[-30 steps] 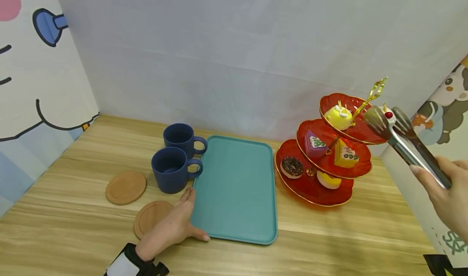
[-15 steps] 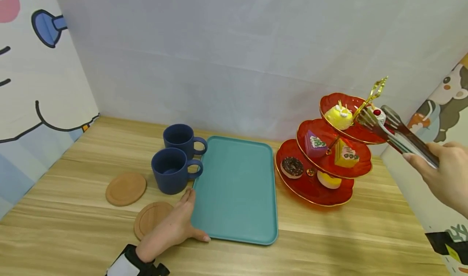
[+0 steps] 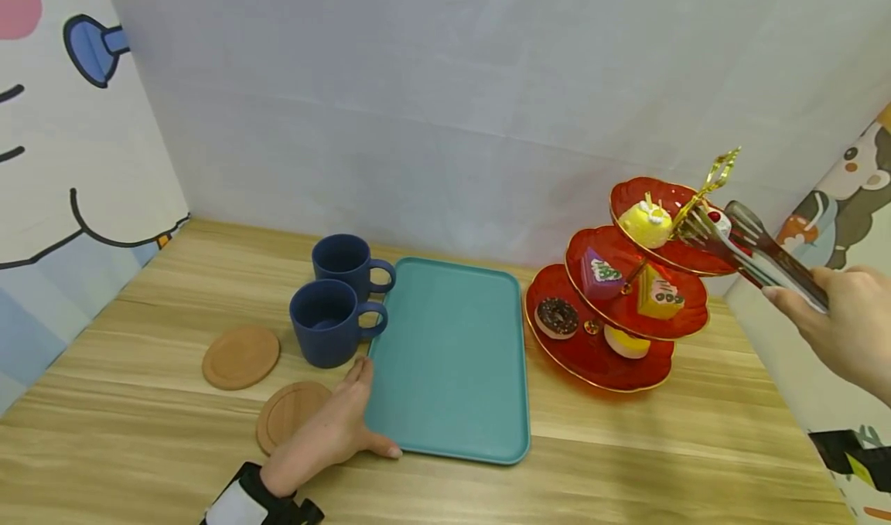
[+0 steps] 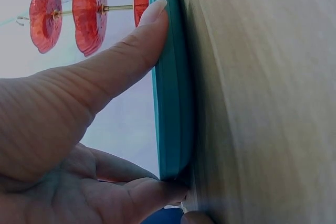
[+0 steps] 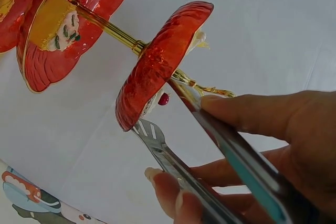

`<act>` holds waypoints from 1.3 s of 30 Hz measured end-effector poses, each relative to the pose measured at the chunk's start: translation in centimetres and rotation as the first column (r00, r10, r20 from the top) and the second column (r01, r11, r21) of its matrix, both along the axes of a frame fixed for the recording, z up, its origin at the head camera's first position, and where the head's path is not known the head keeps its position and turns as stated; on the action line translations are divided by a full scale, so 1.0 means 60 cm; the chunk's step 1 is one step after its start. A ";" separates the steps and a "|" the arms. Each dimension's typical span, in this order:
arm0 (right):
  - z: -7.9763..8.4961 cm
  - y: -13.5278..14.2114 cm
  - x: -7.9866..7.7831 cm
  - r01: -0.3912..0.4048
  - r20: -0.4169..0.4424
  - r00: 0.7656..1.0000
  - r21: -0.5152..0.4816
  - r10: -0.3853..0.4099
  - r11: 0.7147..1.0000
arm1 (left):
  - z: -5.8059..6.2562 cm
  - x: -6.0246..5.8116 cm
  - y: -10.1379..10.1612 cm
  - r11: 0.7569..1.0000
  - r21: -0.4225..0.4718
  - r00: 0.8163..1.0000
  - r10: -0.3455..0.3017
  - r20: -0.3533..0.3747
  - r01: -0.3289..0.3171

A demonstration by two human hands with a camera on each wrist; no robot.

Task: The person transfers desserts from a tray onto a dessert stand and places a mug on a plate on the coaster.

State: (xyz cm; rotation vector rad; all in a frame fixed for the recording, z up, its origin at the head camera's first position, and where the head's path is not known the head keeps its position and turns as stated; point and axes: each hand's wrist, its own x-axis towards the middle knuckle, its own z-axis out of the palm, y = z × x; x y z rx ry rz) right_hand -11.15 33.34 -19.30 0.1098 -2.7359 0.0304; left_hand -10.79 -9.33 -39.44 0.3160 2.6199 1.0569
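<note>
Tray, head view: the teal tray (image 3: pixel 452 363) is laid flat on the tabletop (image 3: pixel 592 463) and is steadied at its near left corner by the left hand (image 3: pixel 337 423), fingers straight, thumb spread, nothing gripped
Tongs, head view: the tongs (image 3: pixel 783 258) are held in the curled right hand (image 3: pixel 852 324), their arms apart around the cherry-topped cake (image 3: pixel 722 224) on the top tier of the red stand (image 3: pixel 592 364)
Other pastries, head view: a yellow cake (image 3: pixel 646 226) is borne on the top tier, a purple slice (image 3: pixel 600 277) and a yellow slice (image 3: pixel 657 294) on the middle one, a doughnut (image 3: pixel 556 318) and a yellow-topped cake (image 3: pixel 626 346) on the bottom
Mugs, head view: two blue mugs (image 3: pixel 324 335) are stood just beside the tray, with two coasters (image 3: pixel 240 357) nearby; judged not involved in this step
Thumb, left wrist view: the tray's outer wall is touched by the thumb
Tong tips, right wrist view: one is seen by the plate rim, the other near the gold handle (image 5: pixel 207 88); contact with the cherry-topped cake cannot be told
Progress, right wrist view: reach judged done; closing and lifting judged left, the cherry-topped cake being seen on its plate
</note>
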 end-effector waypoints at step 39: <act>-0.021 0.023 0.026 0.015 -0.109 0.993 -0.207 -0.038 0.978 | 0.001 0.003 -0.001 1.000 -0.015 1.000 -0.005 -0.002 0.005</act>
